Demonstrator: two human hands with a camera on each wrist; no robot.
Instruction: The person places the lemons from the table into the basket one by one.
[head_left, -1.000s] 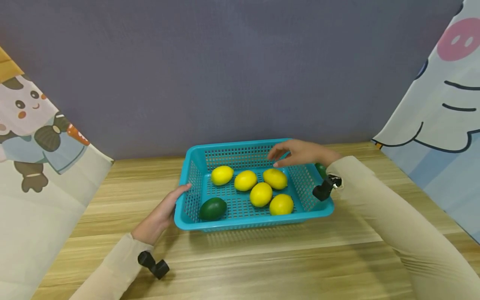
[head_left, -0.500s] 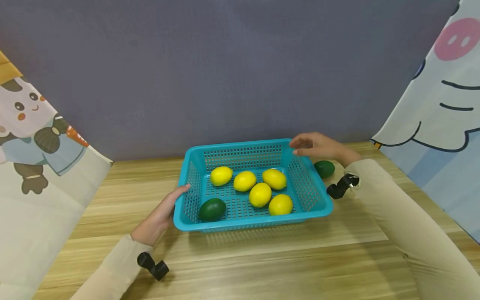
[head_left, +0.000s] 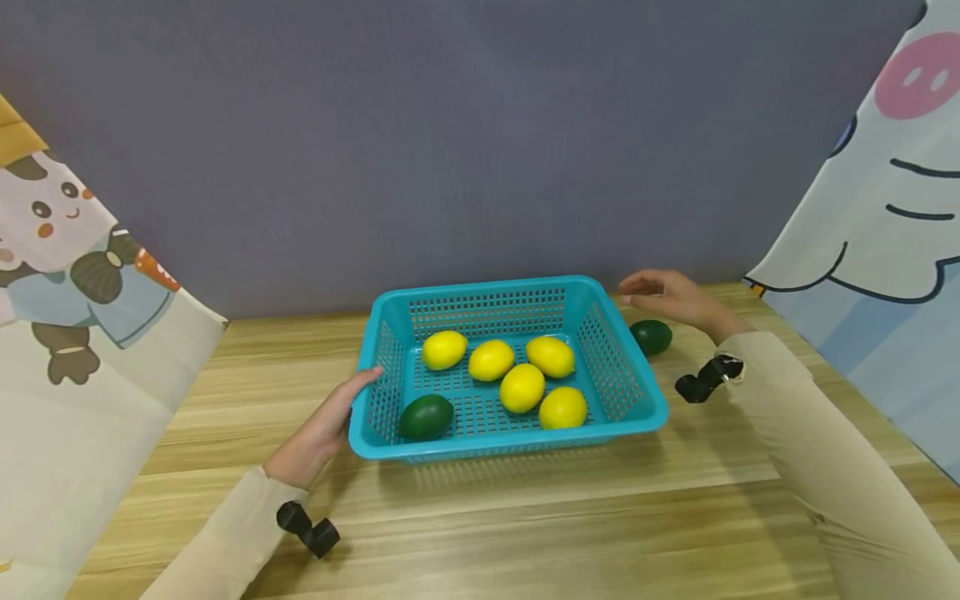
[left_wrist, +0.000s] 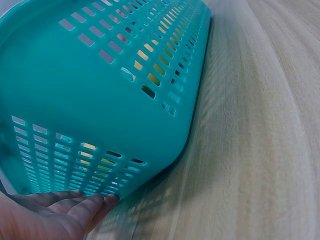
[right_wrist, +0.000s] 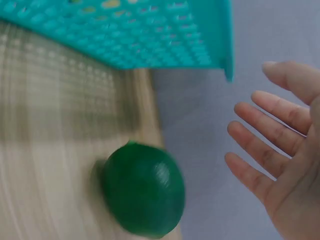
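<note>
A blue plastic basket (head_left: 510, 446) with perforated walls holds several yellow lemons (head_left: 491, 360) and one dark green oval fruit (head_left: 426, 417). At its left end my left hand (head_left: 324, 429) grips the rim, thumb over the top; in the left wrist view its fingers (left_wrist: 82, 210) lie against the outer wall. My right hand (head_left: 671, 297) hovers in the air beyond the basket's right end, holding nothing. Close below it, a second dark green fruit (head_left: 651, 337) lies on the table; the right wrist view shows this green fruit (right_wrist: 145, 190) apart from the spread fingers (right_wrist: 270, 130).
The wood-grain table (head_left: 525, 533) extends in front of the basket and to both sides. A grey wall panel (head_left: 480, 150) rises behind it. Printed cartoon sheets hang at the left (head_left: 90, 350) and right (head_left: 885, 225). Black cameras sit on both wrists.
My right hand has moved right, from above the lemons out past the basket's right rim, uncovering the green fruit on the table. The left hand and basket stay in place.
</note>
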